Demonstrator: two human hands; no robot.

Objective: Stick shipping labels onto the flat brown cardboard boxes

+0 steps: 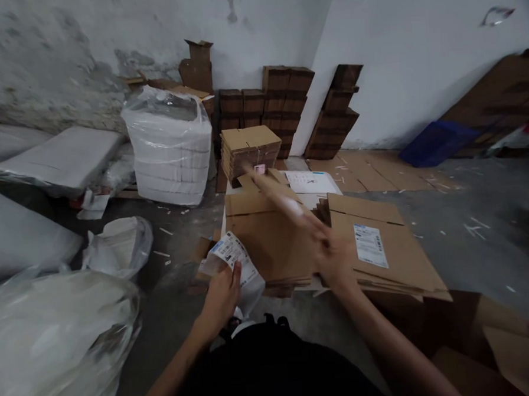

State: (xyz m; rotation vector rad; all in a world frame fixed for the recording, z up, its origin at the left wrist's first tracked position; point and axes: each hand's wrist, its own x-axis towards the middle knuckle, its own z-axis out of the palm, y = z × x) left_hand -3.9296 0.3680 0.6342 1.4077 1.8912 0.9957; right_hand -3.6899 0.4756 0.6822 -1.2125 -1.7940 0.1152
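Note:
My left hand is closed on a white printed shipping label sheet, holding it by its lower edge in front of me. My right hand is smeared by motion over a pile of flattened cardboard boxes; a blurred long brown strip, possibly a cardboard piece, runs up and to the left from it. I cannot tell whether its fingers are closed. To the right of that hand lies a flat box with a white label stuck on it.
A stack of folded cartons stands beyond the pile. A plastic-wrapped white bundle is at the left, brown carton stacks line the wall, plastic bags lie near left, and a blue bin sits right.

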